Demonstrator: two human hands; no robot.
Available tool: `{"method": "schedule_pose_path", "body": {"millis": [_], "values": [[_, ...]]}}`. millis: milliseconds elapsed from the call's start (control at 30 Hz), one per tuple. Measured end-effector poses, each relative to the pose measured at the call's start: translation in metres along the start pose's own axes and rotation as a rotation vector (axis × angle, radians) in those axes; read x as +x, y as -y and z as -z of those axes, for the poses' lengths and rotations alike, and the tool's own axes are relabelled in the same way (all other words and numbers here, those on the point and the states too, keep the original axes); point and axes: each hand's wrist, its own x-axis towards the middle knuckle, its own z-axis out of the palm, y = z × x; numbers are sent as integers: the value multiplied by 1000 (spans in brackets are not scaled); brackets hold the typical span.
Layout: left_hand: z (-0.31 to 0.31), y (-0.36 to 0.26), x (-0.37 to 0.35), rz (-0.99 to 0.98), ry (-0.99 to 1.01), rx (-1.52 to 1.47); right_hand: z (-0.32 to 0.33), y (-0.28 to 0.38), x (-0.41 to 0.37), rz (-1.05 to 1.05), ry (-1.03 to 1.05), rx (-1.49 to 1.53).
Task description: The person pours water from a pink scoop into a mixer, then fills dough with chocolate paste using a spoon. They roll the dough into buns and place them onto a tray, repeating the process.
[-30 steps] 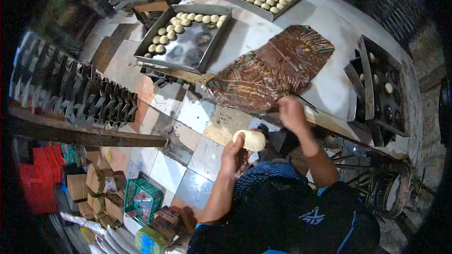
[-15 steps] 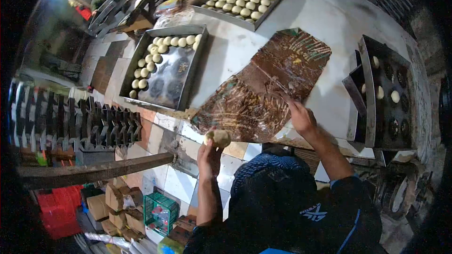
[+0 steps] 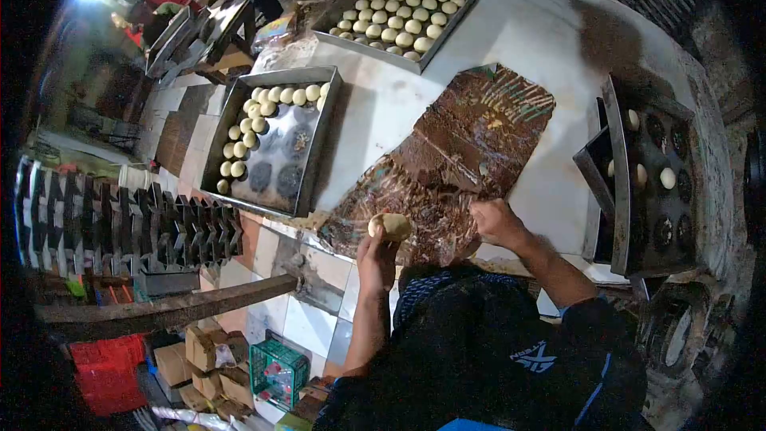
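My left hand (image 3: 377,254) holds a pale piece of dough (image 3: 390,227) up at the near edge of a board smeared with brown chocolate paste (image 3: 455,152). My right hand (image 3: 495,222) is closed over the near right part of that board, apparently gripping a thin tool that I cannot make out clearly. The board lies on a white table (image 3: 527,40).
A metal tray (image 3: 275,144) partly lined with dough balls sits left of the board, and a fuller tray (image 3: 399,8) stands behind. Dark round-cup moulds (image 3: 650,168) lie at the right. Racks of black tins (image 3: 120,215) and boxes fill the floor at left.
My left hand has risen with the dough from below the table edge to the board's near edge. My right hand has pulled back toward me across the paste.
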Motion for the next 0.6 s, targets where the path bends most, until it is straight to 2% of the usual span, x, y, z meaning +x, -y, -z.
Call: {"method": "schedule_pose_path", "body": {"millis": [33, 100, 167, 200, 233, 300, 333, 433, 500, 567, 600], "values": [[3, 2, 5, 3, 2, 2, 5, 2, -3, -3, 96, 114], [15, 12, 17, 32, -95, 41, 14, 17, -11, -43, 106, 201], [-3, 12, 20, 106, -58, 38, 20, 35, -11, -100, 130, 365], [-10, 13, 19, 180, -29, 39, 11, 40, -15, 30, -15, 340], [-17, 13, 15, 267, 17, 36, 3, 44, -16, 20, -7, 344], [-45, 12, 4, 369, -4, 4, -9, 48, -16, 306, -267, 123], [-46, 11, 1, 401, 82, -18, -17, 36, -22, 259, -191, 15], [-30, 11, 6, 378, 207, -69, -23, 23, -33, 231, -201, -162], [-25, 17, 4, 311, 152, 16, -18, 25, -43, 244, -246, -209], [-9, 19, -2, 269, 31, -63, -20, 17, -55, 256, -292, -250], [-3, 11, -7, 253, 124, -109, -26, 1, -62, 96, -211, -335]]}}
